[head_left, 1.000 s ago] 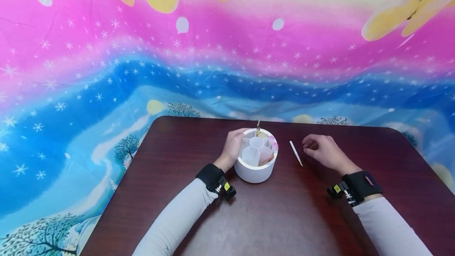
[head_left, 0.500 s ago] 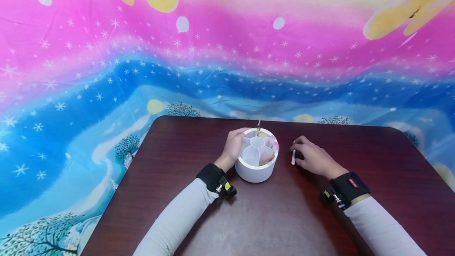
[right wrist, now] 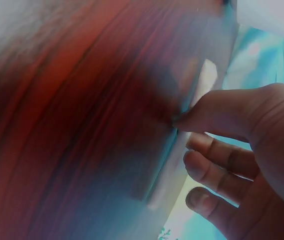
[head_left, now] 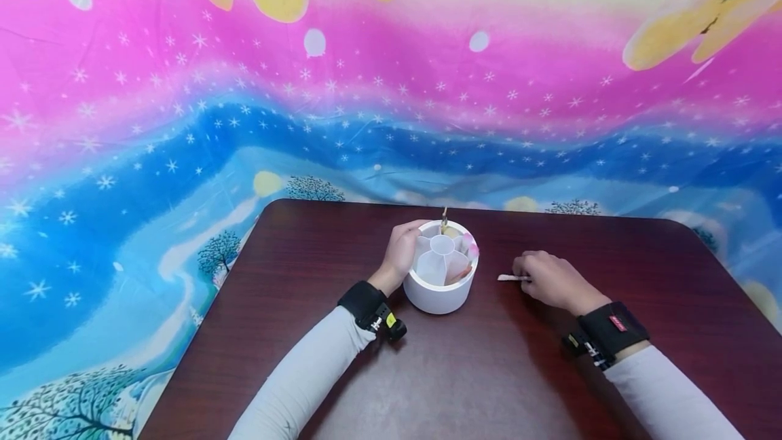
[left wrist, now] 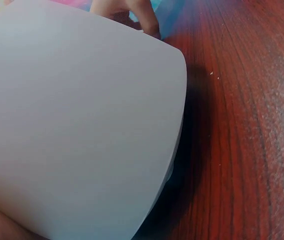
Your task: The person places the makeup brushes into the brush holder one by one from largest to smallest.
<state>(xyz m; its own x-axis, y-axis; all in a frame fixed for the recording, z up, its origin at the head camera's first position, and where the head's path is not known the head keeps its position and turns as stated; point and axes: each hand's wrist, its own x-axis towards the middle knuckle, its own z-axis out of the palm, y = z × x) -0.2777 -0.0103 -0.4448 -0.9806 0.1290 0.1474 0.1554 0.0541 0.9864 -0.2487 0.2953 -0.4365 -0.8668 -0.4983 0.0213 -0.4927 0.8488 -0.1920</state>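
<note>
A round white desk organizer (head_left: 436,301) with petal-shaped compartments stands upright on the table. My left hand (head_left: 400,250) holds it by its left side, fingers curved along the wall up to the rim. Its smooth white wall fills much of the left wrist view. To the right of it, my right hand (head_left: 550,280) pinches a slim white stick (head_left: 508,278), low over the table. One flattened end of the stick points left toward the organizer; the rest is hidden under the fingers. In the right wrist view, the thumb lies across the stick (right wrist: 209,77), with other fingers loosely bent.
Inside the organizer are a gold-coloured upright piece (head_left: 444,221) at the back and an orange-brown item (head_left: 461,274) at the front right. Pink pieces (head_left: 472,248) show at its right rim. The dark red-brown table (head_left: 464,372) ends at a printed cloth backdrop (head_left: 391,134).
My right hand moved left onto the white stick, took hold of it, then shifted slightly back toward me. The stick turned from slanting lengthwise to lying crosswise. My left hand and the organizer stayed put.
</note>
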